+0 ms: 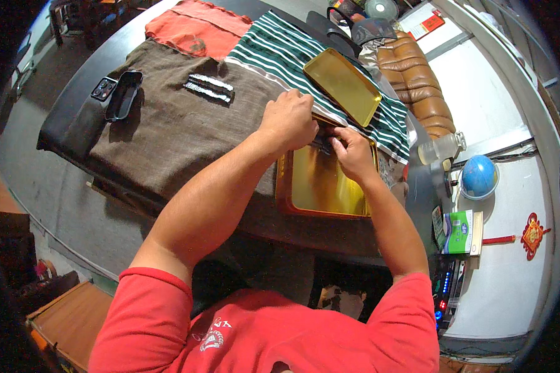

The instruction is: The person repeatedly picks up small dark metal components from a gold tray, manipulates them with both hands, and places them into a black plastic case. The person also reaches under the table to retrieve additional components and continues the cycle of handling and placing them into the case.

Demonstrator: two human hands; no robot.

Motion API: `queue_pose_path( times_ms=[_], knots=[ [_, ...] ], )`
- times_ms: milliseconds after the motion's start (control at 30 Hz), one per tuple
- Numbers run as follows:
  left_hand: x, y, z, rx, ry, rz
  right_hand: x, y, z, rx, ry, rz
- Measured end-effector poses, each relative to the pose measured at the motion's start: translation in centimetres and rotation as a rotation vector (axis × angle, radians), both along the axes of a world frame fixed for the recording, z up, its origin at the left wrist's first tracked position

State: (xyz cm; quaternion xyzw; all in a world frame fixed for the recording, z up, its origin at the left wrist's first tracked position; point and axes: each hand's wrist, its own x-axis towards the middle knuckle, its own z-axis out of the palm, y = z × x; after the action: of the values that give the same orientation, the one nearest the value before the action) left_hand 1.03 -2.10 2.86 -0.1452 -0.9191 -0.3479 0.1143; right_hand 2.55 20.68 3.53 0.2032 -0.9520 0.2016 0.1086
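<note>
A rectangular tin box [330, 180] with a shiny gold inside and a red rim lies in front of me. My left hand [290, 121] is closed at its far left corner, back of the hand up, hiding what the fingers grip. At the far rim, my right hand [353, 152] is closed with thumb and fingers pinched by a small dark item. This item sits between the hands, partly inside the tin, and its kind does not show. The gold tin lid [342, 86] lies inside-up on a green-and-white striped cloth [280, 53], beyond the hands.
Left on the brown cloth [162, 137] are black-and-silver strips [210, 88], an open black case [124, 95] and a phone [104, 88]. An orange-red cloth [196, 28] lies at the back. A glass jar [442, 148], blue ball [478, 176] and tissue pack [458, 232] stand right.
</note>
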Motion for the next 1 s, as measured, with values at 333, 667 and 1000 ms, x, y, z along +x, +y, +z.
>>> queue_pose_path(
  times_ms=[333,667,1000],
  knots=[
    [0.0,0.0,0.2,-0.017,-0.01,-0.005,3.1,-1.2,0.5,0.074,-0.159,-0.214],
    [0.0,-0.2,0.2,0.007,-0.022,-0.02,1.5,-1.1,-0.1,0.003,-0.092,-0.179],
    [-0.2,-0.1,0.1,-0.003,-0.031,-0.016,0.4,-0.3,0.2,0.081,-0.106,-0.063]
  ],
)
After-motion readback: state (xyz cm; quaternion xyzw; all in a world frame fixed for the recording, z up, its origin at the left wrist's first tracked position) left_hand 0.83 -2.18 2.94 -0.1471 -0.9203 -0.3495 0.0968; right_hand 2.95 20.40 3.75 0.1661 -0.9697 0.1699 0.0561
